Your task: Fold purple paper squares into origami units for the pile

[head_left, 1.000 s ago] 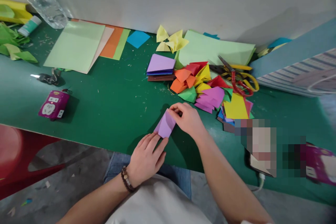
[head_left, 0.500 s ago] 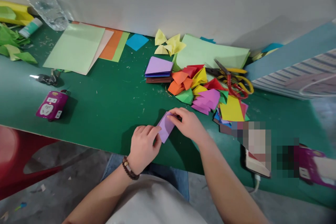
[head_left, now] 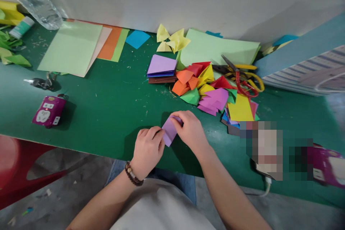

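Observation:
A folded lilac paper (head_left: pixel 169 132) lies on the green table (head_left: pixel 113 104) near its front edge. My left hand (head_left: pixel 147 149), fingers curled, pinches the paper's near left side. My right hand (head_left: pixel 189 130) pinches its far right end with bent fingers. A bead bracelet (head_left: pixel 132 175) sits on my left wrist. Just beyond my hands lies a heap of folded coloured paper pieces (head_left: pixel 205 88) in orange, red, yellow, green and pink.
A stack of square papers (head_left: pixel 161 68) with lilac on top, large sheets (head_left: pixel 72 45), yellow folded shapes (head_left: pixel 171 39), scissors (head_left: pixel 239 73), a purple socket block (head_left: pixel 47 111), keys (head_left: pixel 40 82), a plastic bottle (head_left: pixel 37 1) and a red chair (head_left: pixel 24 165) surround the spot.
My left hand went from lying flat at the paper's near corner to curling and pinching its side. The right hand kept its grip on the far end.

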A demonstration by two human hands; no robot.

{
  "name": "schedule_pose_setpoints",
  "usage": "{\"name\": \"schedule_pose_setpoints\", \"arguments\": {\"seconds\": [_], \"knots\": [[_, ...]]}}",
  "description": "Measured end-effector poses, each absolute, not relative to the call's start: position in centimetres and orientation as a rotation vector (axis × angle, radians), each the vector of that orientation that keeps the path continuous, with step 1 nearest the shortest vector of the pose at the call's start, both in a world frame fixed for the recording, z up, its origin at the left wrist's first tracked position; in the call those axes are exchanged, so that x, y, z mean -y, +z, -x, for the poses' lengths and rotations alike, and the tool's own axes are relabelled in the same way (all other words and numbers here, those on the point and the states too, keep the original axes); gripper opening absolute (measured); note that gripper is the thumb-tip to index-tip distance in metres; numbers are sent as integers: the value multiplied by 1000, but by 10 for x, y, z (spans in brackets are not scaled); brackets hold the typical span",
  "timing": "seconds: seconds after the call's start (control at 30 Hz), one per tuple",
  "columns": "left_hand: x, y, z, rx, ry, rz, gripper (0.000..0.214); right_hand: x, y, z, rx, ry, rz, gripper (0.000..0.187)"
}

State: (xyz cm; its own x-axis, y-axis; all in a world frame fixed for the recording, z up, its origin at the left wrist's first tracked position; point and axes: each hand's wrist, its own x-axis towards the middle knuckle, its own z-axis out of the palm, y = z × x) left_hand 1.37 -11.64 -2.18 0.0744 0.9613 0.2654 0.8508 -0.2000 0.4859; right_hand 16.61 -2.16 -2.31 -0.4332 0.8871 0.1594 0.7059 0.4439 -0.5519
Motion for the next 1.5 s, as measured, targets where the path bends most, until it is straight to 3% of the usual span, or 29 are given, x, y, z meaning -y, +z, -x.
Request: {"name": "schedule_pose_setpoints", "arguments": {"seconds": [0.7,1.07,1.2,1.5], "knots": [[108,-3,-13,-1865,366,-2317,17,23,-22,-161,2347,473,1354,12],[73,-3,30,-1220,226,-2772,17,25,-22,-158,2344,437,1370,19],[61,-11,32,-1147,251,-2773,24,28,-20,-157,2384,337,1407,26],[57,-15,35,-1082,417,-2704,19,25,-25,-163,2223,362,1451,18]]}}
